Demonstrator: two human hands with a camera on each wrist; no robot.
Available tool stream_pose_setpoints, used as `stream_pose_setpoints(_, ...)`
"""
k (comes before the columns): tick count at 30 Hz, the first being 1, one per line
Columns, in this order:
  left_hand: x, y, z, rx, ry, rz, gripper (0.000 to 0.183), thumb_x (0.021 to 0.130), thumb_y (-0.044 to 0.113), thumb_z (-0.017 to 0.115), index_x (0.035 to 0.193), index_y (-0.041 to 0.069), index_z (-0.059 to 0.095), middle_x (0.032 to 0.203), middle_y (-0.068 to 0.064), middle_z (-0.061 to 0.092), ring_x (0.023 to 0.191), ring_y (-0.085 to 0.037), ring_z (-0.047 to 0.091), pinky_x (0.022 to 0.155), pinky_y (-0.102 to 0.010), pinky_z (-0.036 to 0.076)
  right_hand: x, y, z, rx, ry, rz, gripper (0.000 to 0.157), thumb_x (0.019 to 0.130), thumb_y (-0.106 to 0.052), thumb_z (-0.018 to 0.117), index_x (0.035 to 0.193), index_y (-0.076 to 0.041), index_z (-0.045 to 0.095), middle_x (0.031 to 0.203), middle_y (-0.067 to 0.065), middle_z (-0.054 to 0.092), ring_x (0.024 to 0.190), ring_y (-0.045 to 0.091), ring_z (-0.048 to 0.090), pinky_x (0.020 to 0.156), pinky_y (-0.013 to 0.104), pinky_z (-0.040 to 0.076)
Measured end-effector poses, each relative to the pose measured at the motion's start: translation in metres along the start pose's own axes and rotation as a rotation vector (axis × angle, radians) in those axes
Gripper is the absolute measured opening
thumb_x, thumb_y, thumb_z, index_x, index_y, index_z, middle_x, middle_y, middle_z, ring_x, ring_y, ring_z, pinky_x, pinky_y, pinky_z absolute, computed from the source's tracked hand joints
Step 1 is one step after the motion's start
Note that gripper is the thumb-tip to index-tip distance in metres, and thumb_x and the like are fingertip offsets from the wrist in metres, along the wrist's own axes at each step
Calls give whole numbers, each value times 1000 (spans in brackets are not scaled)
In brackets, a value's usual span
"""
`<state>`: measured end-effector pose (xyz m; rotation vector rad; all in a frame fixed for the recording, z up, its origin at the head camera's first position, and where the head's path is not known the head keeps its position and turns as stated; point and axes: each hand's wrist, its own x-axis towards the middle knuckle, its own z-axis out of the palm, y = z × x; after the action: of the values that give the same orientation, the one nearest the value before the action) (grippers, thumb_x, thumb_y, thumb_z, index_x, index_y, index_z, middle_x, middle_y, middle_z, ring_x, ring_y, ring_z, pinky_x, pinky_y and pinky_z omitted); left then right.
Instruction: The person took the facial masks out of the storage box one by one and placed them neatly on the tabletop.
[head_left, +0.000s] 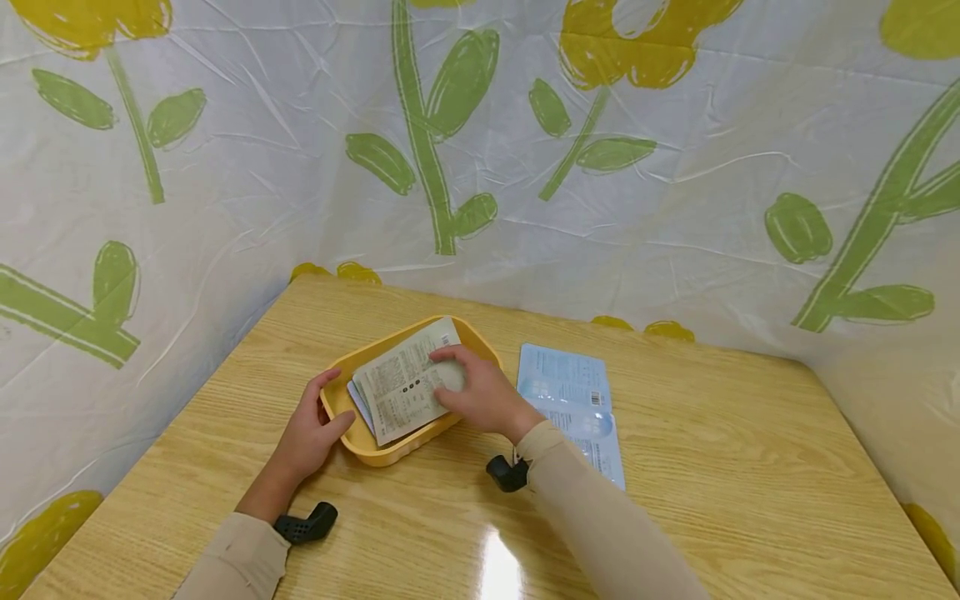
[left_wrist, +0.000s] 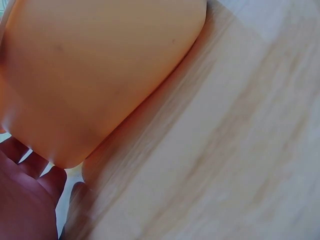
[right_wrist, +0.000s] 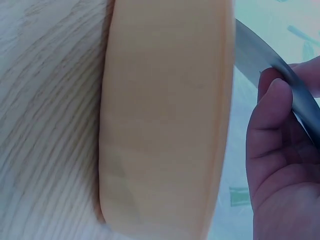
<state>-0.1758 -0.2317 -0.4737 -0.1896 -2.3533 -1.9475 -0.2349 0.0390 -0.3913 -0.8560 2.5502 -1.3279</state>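
Note:
A yellow plastic bin (head_left: 393,454) stands on the table with flat printed packets inside. My left hand (head_left: 309,429) holds its left end, thumb at the rim; in the left wrist view, the fingers (left_wrist: 34,162) lie against the bin's underside edge. On top is a pale grey-green packet (head_left: 405,375) with small print and a barcode. My right hand (head_left: 487,392) pinches this packet by its right side, thumb below and fingers above. Its edge bends between thumb and fingertips (right_wrist: 277,95) in the right wrist view. Beneath it peeks a lilac-edged packet (head_left: 360,408), mostly covered.
Right of the bin lie light blue printed packets (head_left: 558,371) on the wooden table (head_left: 720,467), partly hidden by my right forearm. A flower-printed cloth (head_left: 480,225) hangs behind and at the sides. Black wrist-worn devices (head_left: 307,523) sit on both wrists.

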Motion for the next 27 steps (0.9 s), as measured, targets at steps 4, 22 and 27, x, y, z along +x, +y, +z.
stream_pose_setpoints(4,0,1,0,5,2,-1,67,97,0,55,153,-2,19,154,-30,26,136,-43,38,89,-12,45,-4,1,-5,9,22,7,45,89,-14,67,133,-9,57,115,6,66,80,14,62,73,31,52)
stream_pose_setpoints(22,0,0,2,4,11,1,67,96,-1,55,153,-3,19,158,-29,19,141,-43,32,92,-8,40,-27,8,-51,116,131,70,48,92,-8,67,138,-9,54,125,17,60,80,24,64,67,36,56)
stream_pose_setpoints(27,-1,2,3,8,16,-4,67,96,-1,55,153,-3,18,158,-29,19,140,-43,32,91,-8,40,-32,9,-65,135,143,62,48,93,-5,66,138,-6,52,124,20,59,78,26,64,66,38,57)
